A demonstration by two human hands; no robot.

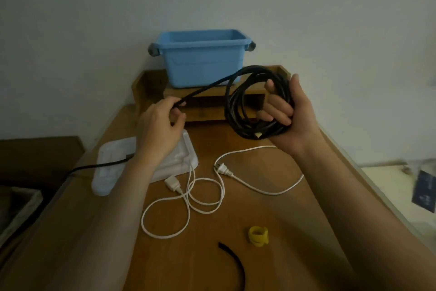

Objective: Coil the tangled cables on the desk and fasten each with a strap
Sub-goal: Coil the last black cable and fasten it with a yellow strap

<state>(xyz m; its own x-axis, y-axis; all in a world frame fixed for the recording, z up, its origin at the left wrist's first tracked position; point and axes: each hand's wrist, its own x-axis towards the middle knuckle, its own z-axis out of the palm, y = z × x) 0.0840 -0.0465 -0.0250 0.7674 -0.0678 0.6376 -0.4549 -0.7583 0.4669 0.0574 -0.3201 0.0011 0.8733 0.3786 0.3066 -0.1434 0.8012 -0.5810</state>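
1. Right hand (292, 121): fingers curled round coiled black cable (230, 106), held above wooden table (283, 220).
2. Left hand (158, 130) pinches its loose run.
3. On table: white plugged cable (223, 169), yellow strap (258, 236), black strap (236, 264).
4. Blue plastic bin (203, 59) behind coil.

Right hand (291, 121) gripping coiled black cable (238, 106), left hand (158, 125) pinching its tail

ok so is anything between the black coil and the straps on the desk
Only the white cable: a loop of it lies flat on the desk between the black coil held in the right hand and the yellow strap and black strap. A hand could probably pass over it.
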